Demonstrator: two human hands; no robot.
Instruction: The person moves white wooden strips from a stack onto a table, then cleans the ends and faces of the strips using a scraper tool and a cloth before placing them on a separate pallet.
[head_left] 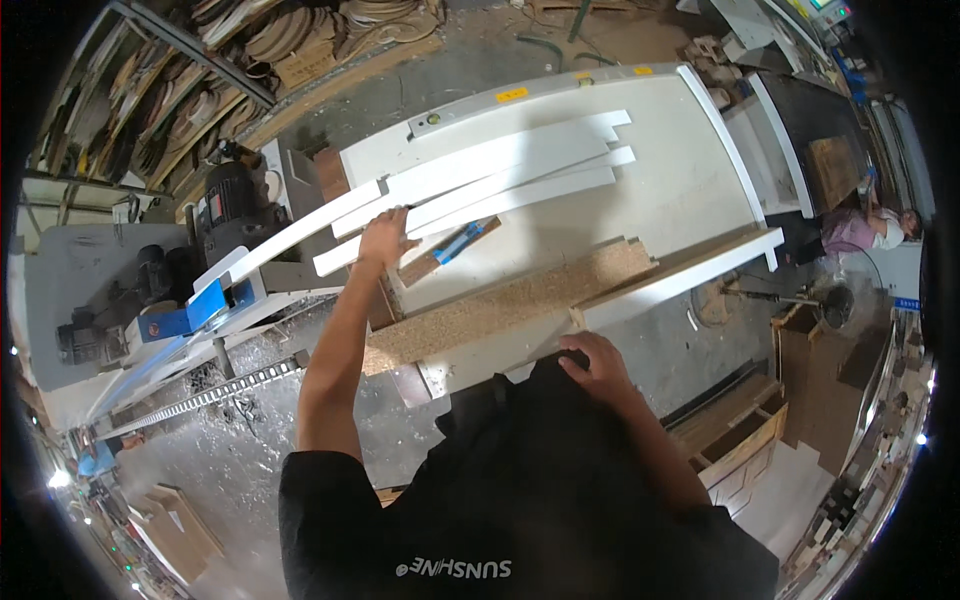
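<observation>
On a pale worktable (690, 140), several long white strips (520, 150) lie side by side, slanting up to the right. My left hand (383, 238) is closed round the nearest white strip (480, 203) near its left end, thumb on the near side. Just right of that hand, a blue tool (460, 243) rests on a small brown wooden piece (420, 266). My right hand (600, 368) is close to my body by the near table edge, fingers loosely bent and apart, with nothing seen in it. A chipboard strip (500, 305) runs along the table in front of it.
A metal level (470, 112) lies along the far table edge. Motors and a machine (230, 195) stand at the left. Shelves of curved wooden parts (290, 45) are at the back left. Another person (865, 230) is at the far right; wooden boxes (740, 440) stand lower right.
</observation>
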